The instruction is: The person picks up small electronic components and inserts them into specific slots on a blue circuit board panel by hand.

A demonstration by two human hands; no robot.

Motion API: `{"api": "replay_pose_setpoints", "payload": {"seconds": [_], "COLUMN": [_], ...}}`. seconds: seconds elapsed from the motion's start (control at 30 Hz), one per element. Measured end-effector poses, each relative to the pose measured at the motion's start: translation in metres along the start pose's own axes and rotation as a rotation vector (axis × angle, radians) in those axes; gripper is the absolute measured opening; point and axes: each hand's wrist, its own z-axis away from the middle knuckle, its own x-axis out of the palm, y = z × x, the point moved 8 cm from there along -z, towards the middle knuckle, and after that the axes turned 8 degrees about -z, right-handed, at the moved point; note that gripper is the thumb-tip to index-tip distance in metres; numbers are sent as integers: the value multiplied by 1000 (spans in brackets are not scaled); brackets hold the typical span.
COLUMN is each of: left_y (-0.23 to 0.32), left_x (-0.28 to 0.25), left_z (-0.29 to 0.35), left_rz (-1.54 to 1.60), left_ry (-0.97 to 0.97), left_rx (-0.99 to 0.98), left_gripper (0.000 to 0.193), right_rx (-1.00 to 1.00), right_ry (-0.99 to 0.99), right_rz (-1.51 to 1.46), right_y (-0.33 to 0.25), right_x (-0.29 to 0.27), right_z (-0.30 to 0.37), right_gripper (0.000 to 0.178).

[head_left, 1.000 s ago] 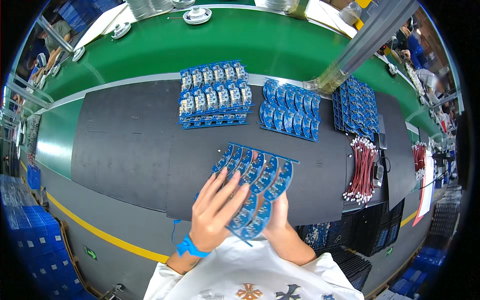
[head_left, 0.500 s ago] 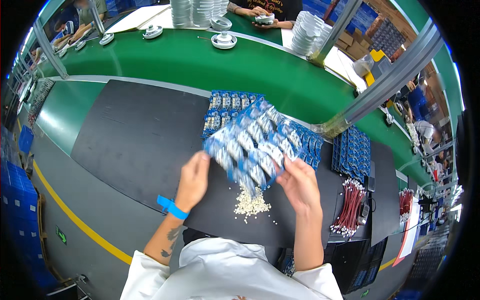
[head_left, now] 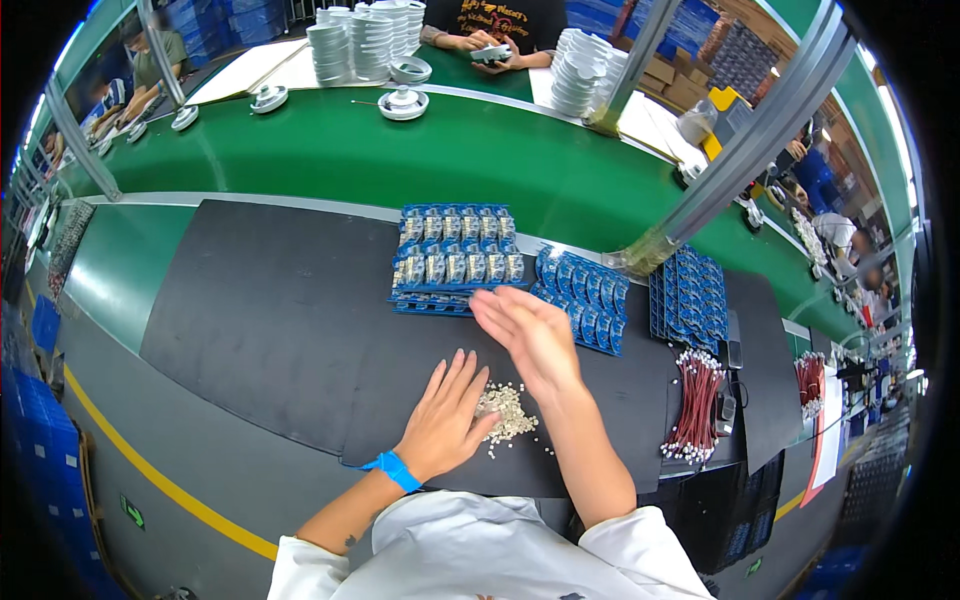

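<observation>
My left hand [head_left: 445, 420] holds nothing, its fingers spread over the black mat, with the thumb side against a loose heap of small cream-white pieces [head_left: 512, 412]. My right hand [head_left: 535, 340] is raised above the mat with fingers stretched out and nothing seen in it. Its fingertips are nearest the front edge of a stack of blue circuit board panels [head_left: 455, 248], whose top panel shows rows of pale components. Just right of this stack lie more blue board panels [head_left: 585, 295], partly behind my right hand.
Farther right are another stack of blue panels [head_left: 690, 298], a bundle of red wires with white connectors [head_left: 693, 405] and a dark handheld device [head_left: 727, 410]. Beyond the black mat [head_left: 270, 320] runs a green conveyor [head_left: 300, 150] carrying round white units [head_left: 403, 103]. A metal post [head_left: 740, 150] rises at right; a co-worker sits opposite.
Both hands have let go of the blue circuit board panel, and a panel now lies squarely on the stack. My left hand has come down beside the heap; the view has shifted slightly.
</observation>
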Motion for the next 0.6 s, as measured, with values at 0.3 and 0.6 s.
{"api": "replay_pose_setpoints", "payload": {"seconds": [0.3,0.6], "left_y": [46,76], "left_x": [21,37], "left_z": [-10,-18], "left_rz": [23,-25], "left_ry": [-106,-71], "left_rx": [151,268], "left_gripper": [65,41], "right_rx": [-749,-942], "right_ry": [648,693], "right_rz": [1600,1409], "right_y": [-84,-86], "right_x": [-121,-131], "right_z": [48,53], "right_gripper": [65,53]}}
